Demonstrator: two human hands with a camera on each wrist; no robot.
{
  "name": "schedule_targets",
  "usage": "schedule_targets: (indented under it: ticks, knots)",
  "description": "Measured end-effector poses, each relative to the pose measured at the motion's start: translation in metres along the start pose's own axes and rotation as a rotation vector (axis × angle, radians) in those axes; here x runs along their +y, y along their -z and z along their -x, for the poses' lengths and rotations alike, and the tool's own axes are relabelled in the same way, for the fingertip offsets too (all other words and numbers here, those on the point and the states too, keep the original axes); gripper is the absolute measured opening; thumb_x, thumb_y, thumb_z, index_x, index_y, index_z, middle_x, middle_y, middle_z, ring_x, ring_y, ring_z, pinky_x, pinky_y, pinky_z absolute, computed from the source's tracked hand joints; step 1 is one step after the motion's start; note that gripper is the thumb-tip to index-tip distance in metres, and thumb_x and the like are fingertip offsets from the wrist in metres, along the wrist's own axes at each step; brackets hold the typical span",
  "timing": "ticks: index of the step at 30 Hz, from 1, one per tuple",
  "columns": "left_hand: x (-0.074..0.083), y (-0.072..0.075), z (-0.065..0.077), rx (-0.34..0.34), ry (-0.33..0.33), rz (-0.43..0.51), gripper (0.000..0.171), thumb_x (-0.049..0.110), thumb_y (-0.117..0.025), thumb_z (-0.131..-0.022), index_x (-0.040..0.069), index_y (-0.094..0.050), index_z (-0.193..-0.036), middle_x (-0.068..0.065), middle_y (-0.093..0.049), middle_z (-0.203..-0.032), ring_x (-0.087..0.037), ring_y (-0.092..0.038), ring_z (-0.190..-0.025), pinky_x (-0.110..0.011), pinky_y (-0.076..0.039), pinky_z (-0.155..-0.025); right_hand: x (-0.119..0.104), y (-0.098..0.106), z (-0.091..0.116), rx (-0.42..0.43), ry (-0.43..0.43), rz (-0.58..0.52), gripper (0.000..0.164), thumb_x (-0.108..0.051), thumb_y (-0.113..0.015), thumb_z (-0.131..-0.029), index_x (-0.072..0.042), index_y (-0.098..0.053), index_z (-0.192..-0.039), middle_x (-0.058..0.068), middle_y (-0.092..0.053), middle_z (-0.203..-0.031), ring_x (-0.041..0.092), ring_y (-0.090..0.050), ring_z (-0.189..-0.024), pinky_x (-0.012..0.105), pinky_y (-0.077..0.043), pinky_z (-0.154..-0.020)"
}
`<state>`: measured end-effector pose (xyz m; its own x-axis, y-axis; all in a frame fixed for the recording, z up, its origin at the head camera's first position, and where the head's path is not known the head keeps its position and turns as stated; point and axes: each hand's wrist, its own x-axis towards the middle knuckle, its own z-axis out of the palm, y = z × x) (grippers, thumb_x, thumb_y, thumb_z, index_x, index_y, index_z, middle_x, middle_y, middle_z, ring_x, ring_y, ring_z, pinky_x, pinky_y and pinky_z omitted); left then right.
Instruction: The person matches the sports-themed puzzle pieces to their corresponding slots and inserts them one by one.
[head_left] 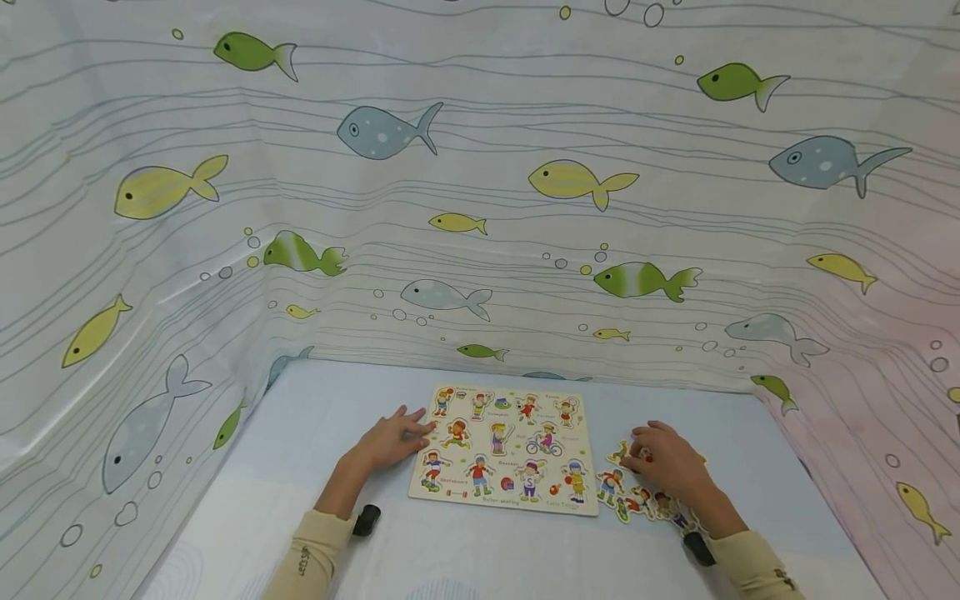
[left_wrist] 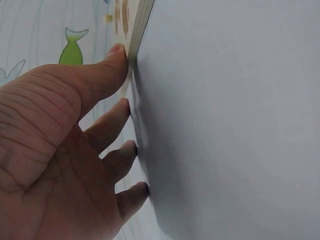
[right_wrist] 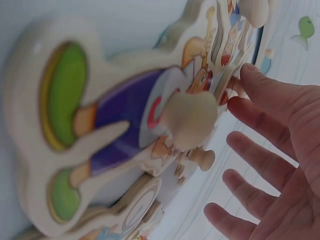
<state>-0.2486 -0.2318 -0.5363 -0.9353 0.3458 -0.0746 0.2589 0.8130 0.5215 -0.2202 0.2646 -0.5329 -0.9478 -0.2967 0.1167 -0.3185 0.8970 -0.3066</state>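
Observation:
A wooden peg puzzle board (head_left: 502, 502) printed with sports figures lies on the table. My left hand (head_left: 392, 439) rests at its left edge, fingers spread. In the left wrist view the thumb (left_wrist: 117, 55) touches the board's edge and the other fingertips meet the table. My right hand (head_left: 667, 458) is over the loose puzzle pieces (head_left: 611, 485) right of the board. In the right wrist view its thumb and forefinger pinch a small knob of a puzzle piece (right_wrist: 236, 86). Closer to that camera lies a knobbed figure piece (right_wrist: 115, 125) with purple trousers and green shoes.
The loose pieces lie in an overlapping heap, with wooden knobs (right_wrist: 192, 120) sticking up. A pale blue and white cover lies over the table (head_left: 510, 554). A fish-patterned sheet (head_left: 525, 250) rises behind and at both sides.

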Motion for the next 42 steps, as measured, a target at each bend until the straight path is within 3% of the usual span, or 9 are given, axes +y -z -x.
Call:
schedule_targets:
  ticks: [9,19,29,36,42]
  knots:
    - [-0.001,-0.001,-0.001,0.011,-0.005,0.008,0.037,0.028,-0.066,-0.095,0.013,-0.066,-0.128,-0.014,-0.044,-0.15,-0.047,-0.024,-0.142,-0.069,-0.016,-0.11,0.0,-0.005,-0.002,-0.001,-0.053,0.068,0.022,-0.036,-0.08,-0.082,-0.023,-0.069,-0.068,0.022,-0.064,-0.123,0.049,-0.046,-0.127,0.063,-0.04,-0.101]
    - [0.0,-0.001,0.0,0.012,0.002,0.001,0.037,0.028,-0.066,-0.095,0.013,-0.066,-0.129,-0.013,-0.044,-0.15,-0.046,-0.024,-0.142,-0.069,-0.016,-0.111,-0.013,0.0,0.001,0.0,-0.087,0.101,0.024,-0.033,-0.08,-0.083,-0.019,-0.068,-0.068,0.021,-0.065,-0.121,0.05,-0.046,-0.126,0.064,-0.04,-0.1]
    - [0.002,-0.001,0.003,0.024,-0.004,0.003,0.037,0.026,-0.067,-0.094,0.012,-0.067,-0.128,-0.014,-0.044,-0.149,-0.047,-0.025,-0.142,-0.07,-0.016,-0.11,-0.014,-0.005,0.003,0.011,-0.094,0.094,0.023,-0.029,-0.08,-0.083,-0.017,-0.067,-0.069,0.023,-0.064,-0.124,0.048,-0.046,-0.128,0.062,-0.04,-0.101]
    - [0.0,-0.002,0.002,0.03,-0.011,0.003,0.037,0.026,-0.067,-0.094,0.011,-0.067,-0.128,-0.015,-0.045,-0.149,-0.048,-0.026,-0.141,-0.071,-0.017,-0.109,-0.019,0.003,-0.002,0.047,-0.085,0.098,0.019,-0.023,-0.081,-0.082,-0.018,-0.067,-0.071,0.022,-0.063,-0.125,0.046,-0.045,-0.129,0.063,-0.039,-0.103]
    - [-0.001,-0.003,0.002,0.03,-0.01,0.006,0.037,0.026,-0.067,-0.094,0.011,-0.067,-0.128,-0.015,-0.045,-0.149,-0.048,-0.026,-0.141,-0.071,-0.016,-0.109,-0.023,0.014,-0.003,0.088,-0.054,0.096,0.029,-0.02,-0.081,-0.082,-0.019,-0.057,-0.065,0.021,-0.064,-0.123,0.046,-0.046,-0.128,0.062,-0.04,-0.102]
